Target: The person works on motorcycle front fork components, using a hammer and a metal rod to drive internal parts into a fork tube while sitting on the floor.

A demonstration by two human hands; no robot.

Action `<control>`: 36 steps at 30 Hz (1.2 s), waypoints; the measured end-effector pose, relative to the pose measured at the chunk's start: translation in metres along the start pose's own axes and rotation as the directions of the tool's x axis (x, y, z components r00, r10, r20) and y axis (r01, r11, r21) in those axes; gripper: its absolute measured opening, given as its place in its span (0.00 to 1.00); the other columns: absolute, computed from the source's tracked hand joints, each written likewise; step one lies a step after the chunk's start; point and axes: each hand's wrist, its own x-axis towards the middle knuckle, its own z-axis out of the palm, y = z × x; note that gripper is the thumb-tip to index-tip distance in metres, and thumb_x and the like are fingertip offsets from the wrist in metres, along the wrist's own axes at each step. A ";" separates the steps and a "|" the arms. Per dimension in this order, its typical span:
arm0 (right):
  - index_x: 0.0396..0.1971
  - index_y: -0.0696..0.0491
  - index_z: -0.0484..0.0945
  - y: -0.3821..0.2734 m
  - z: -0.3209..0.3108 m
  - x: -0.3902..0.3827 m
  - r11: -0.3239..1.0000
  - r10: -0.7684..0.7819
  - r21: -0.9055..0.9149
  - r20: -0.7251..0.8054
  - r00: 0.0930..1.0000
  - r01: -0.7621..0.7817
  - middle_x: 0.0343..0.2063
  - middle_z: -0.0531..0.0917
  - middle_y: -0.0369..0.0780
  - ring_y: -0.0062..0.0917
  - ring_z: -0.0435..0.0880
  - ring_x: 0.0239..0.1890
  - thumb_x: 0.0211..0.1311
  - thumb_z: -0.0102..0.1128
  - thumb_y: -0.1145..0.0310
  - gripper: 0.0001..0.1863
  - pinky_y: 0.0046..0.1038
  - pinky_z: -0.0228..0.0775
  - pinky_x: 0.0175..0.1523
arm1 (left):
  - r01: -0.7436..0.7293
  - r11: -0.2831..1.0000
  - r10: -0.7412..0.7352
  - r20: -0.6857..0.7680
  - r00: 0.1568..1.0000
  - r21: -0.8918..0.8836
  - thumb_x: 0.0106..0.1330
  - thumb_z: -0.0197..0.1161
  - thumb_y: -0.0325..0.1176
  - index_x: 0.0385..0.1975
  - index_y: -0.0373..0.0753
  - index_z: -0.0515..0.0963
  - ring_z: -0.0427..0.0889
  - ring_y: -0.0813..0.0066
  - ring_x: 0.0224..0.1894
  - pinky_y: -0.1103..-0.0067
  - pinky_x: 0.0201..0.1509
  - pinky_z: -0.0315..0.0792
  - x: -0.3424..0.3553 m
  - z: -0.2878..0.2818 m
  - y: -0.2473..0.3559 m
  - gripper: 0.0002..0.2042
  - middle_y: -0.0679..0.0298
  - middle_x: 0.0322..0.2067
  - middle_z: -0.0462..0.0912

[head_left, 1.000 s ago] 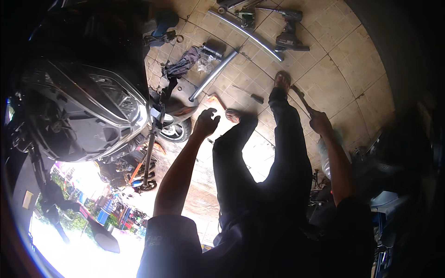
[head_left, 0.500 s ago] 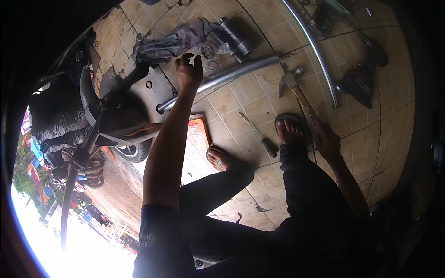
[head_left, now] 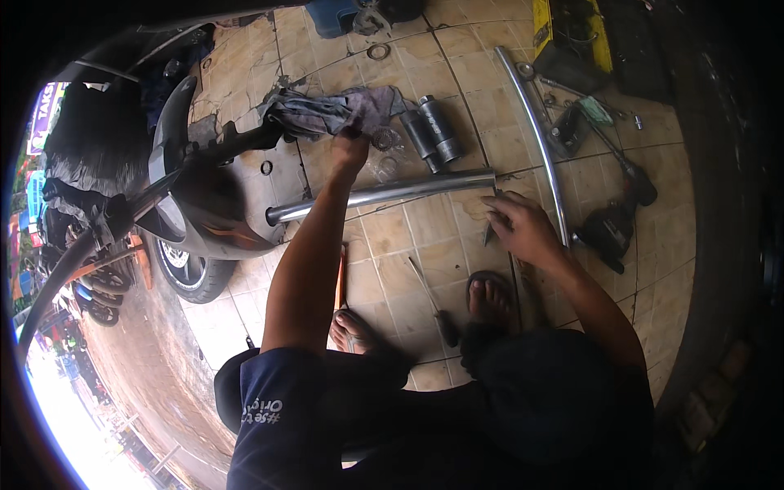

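Observation:
My left hand point(head_left: 349, 155) reaches forward and is closed on the near edge of a grey-purple rag point(head_left: 322, 114); its fingertips are partly hidden against the cloth. Right beside it are clear plastic packaging with a ring point(head_left: 382, 139) and two dark cylinders point(head_left: 431, 135). A shiny metal tube point(head_left: 392, 194) lies crosswise just nearer to me. By that tube's right end, my right hand point(head_left: 523, 224) hovers over the hammer's head, fingers apart and stretched leftward. The hammer's claw point(head_left: 487, 234) shows beneath it, while the shadowed handle point(head_left: 535, 290) lies along the tiled floor.
A screwdriver point(head_left: 437, 306) lies between my feet. Farther right are a second thin tube point(head_left: 539, 139), a black power tool point(head_left: 608, 233), a ratchet point(head_left: 616, 147) and a yellow tray point(head_left: 600, 37). A motorcycle's wheel and fairing point(head_left: 208, 216) stand at left.
My left hand has come down to the rag and closed. My right hand has moved forward from the hammer's handle to its head. The view has tilted, so the floor things sit lower.

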 end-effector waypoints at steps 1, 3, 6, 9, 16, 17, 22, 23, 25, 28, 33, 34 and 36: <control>0.47 0.56 0.82 -0.003 0.009 0.025 0.997 -0.065 0.050 -0.014 0.998 0.065 0.40 0.84 0.48 0.44 0.84 0.41 0.62 0.63 0.70 0.14 0.40 0.76 0.45 | 0.008 0.997 -0.010 -0.032 0.999 -0.077 0.56 0.66 0.39 0.50 0.36 0.81 0.83 0.56 0.51 0.69 0.54 0.73 0.001 -0.005 0.000 0.22 0.49 0.47 0.85; 0.46 0.56 0.83 -0.014 0.039 0.082 0.980 -0.175 0.098 0.019 0.984 0.172 0.40 0.85 0.48 0.45 0.85 0.42 0.62 0.64 0.68 0.14 0.40 0.76 0.46 | 0.027 0.980 -0.049 -0.107 0.993 -0.196 0.56 0.66 0.39 0.47 0.33 0.82 0.83 0.62 0.46 0.70 0.50 0.73 0.002 -0.024 -0.010 0.21 0.52 0.44 0.86; 0.46 0.58 0.83 -0.002 0.077 0.151 0.987 -0.132 0.110 0.097 0.987 0.121 0.40 0.85 0.51 0.48 0.84 0.42 0.61 0.64 0.68 0.15 0.42 0.76 0.49 | 0.037 0.946 -0.033 0.019 0.999 -0.321 0.60 0.66 0.38 0.42 0.33 0.81 0.81 0.69 0.40 0.73 0.46 0.73 -0.006 -0.023 0.008 0.16 0.58 0.37 0.85; 0.47 0.58 0.82 0.014 0.120 0.200 0.989 -0.143 0.034 -0.093 0.985 0.146 0.41 0.84 0.54 0.50 0.84 0.42 0.59 0.63 0.70 0.16 0.43 0.76 0.50 | -0.039 0.910 0.065 0.049 0.997 -0.412 0.65 0.63 0.35 0.41 0.35 0.78 0.81 0.71 0.39 0.76 0.44 0.73 -0.003 -0.020 0.006 0.11 0.60 0.37 0.83; 0.50 0.59 0.81 -0.015 0.136 0.247 0.992 -0.024 -0.113 0.187 0.982 0.046 0.44 0.84 0.55 0.48 0.83 0.49 0.56 0.64 0.69 0.20 0.43 0.74 0.56 | -0.099 0.836 0.115 -0.005 0.993 -0.540 0.65 0.66 0.31 0.44 0.31 0.72 0.82 0.71 0.43 0.74 0.48 0.75 0.002 -0.022 -0.011 0.14 0.57 0.37 0.81; 0.50 0.59 0.81 -0.018 0.139 0.250 0.990 0.007 -0.139 0.221 0.975 0.025 0.44 0.84 0.55 0.48 0.83 0.49 0.56 0.63 0.70 0.20 0.43 0.74 0.56 | -0.140 0.907 0.123 -0.069 0.990 -0.396 0.63 0.67 0.31 0.45 0.30 0.71 0.82 0.71 0.42 0.75 0.47 0.75 0.000 -0.021 -0.017 0.16 0.57 0.37 0.81; 0.42 0.52 0.85 0.008 0.154 0.259 0.997 0.075 -0.015 0.150 0.986 -0.074 0.38 0.87 0.50 0.44 0.86 0.44 0.55 0.60 0.68 0.14 0.40 0.77 0.50 | -0.187 0.957 0.139 -0.215 0.967 -0.221 0.55 0.73 0.31 0.48 0.31 0.69 0.79 0.71 0.36 0.76 0.44 0.74 -0.011 0.000 -0.015 0.24 0.59 0.35 0.80; 0.42 0.52 0.85 0.007 0.153 0.259 0.995 0.084 0.035 0.170 0.982 -0.092 0.37 0.87 0.50 0.44 0.86 0.44 0.56 0.61 0.67 0.14 0.40 0.76 0.50 | -0.207 0.955 0.156 -0.233 0.960 -0.213 0.55 0.73 0.31 0.48 0.32 0.69 0.79 0.71 0.35 0.76 0.44 0.74 -0.012 0.001 -0.017 0.24 0.59 0.35 0.80; 0.43 0.52 0.85 0.005 0.149 0.261 0.983 0.104 0.129 0.206 0.973 -0.133 0.37 0.87 0.50 0.43 0.86 0.44 0.56 0.64 0.65 0.15 0.39 0.76 0.49 | -0.199 0.963 0.150 -0.252 0.956 -0.183 0.56 0.71 0.28 0.43 0.32 0.70 0.79 0.72 0.35 0.75 0.43 0.75 -0.014 0.003 -0.021 0.19 0.59 0.34 0.81; 0.39 0.52 0.84 0.003 0.148 0.265 0.892 0.231 0.346 0.205 0.951 -0.291 0.34 0.87 0.50 0.43 0.86 0.43 0.59 0.67 0.62 0.12 0.37 0.76 0.48 | -0.161 0.967 0.117 -0.216 0.969 -0.199 0.57 0.70 0.25 0.39 0.33 0.73 0.80 0.75 0.35 0.76 0.42 0.75 -0.011 -0.002 -0.031 0.14 0.60 0.34 0.82; 0.39 0.52 0.82 -0.016 0.133 0.268 0.912 0.383 0.122 0.087 0.920 -0.392 0.36 0.87 0.47 0.43 0.86 0.44 0.61 0.66 0.60 0.13 0.38 0.76 0.49 | -0.089 0.801 -0.024 -0.180 0.983 -0.592 0.59 0.69 0.23 0.40 0.33 0.77 0.82 0.75 0.35 0.78 0.39 0.77 -0.024 -0.010 -0.054 0.11 0.61 0.36 0.83; 0.44 0.51 0.80 -0.019 0.130 0.271 0.883 0.413 0.193 0.117 0.903 -0.429 0.36 0.87 0.46 0.45 0.86 0.44 0.62 0.64 0.62 0.14 0.39 0.76 0.52 | -0.079 0.772 -0.040 -0.173 0.984 -0.631 0.59 0.69 0.23 0.41 0.32 0.77 0.82 0.74 0.35 0.77 0.39 0.78 -0.029 -0.012 -0.054 0.11 0.60 0.36 0.83; 0.46 0.53 0.78 0.009 0.128 0.276 0.902 0.388 0.244 -0.099 0.916 -0.356 0.35 0.86 0.45 0.41 0.86 0.41 0.62 0.64 0.65 0.15 0.38 0.76 0.49 | -0.068 0.680 -0.052 -0.140 0.989 -0.730 0.60 0.68 0.22 0.43 0.31 0.78 0.84 0.72 0.36 0.76 0.39 0.80 -0.029 0.000 -0.035 0.12 0.59 0.37 0.83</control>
